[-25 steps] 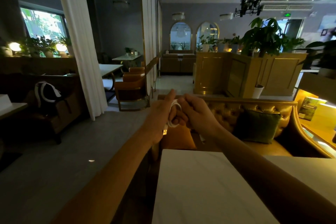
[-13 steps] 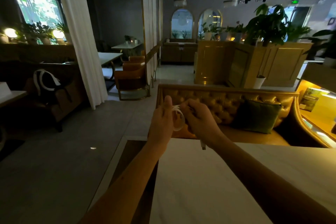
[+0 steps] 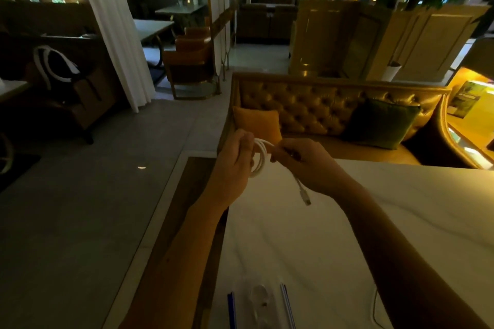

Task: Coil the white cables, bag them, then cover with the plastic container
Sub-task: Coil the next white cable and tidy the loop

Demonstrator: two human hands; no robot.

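Observation:
A white cable (image 3: 259, 158) is wound into a small coil held between both hands above the far edge of the white marble table (image 3: 334, 243). My left hand (image 3: 234, 165) grips the coil's left side. My right hand (image 3: 304, 164) pinches the coil's top right, and the cable's loose end with its plug (image 3: 304, 193) dangles below that hand. At the table's near edge lies a clear plastic bag (image 3: 258, 304) with blue-striped edges, another coiled white cable faintly visible inside it. No plastic container is in view.
A thin dark wire (image 3: 375, 307) lies on the table at the lower right. Beyond the table stands a tufted yellow sofa (image 3: 315, 109) with an orange cushion (image 3: 256, 123) and a green cushion (image 3: 382, 125). Grey floor lies to the left.
The view has tilted down, so the bag at the near edge now shows. Both hands have come lower over the table with the coil, and the plug end now hangs free below my right hand.

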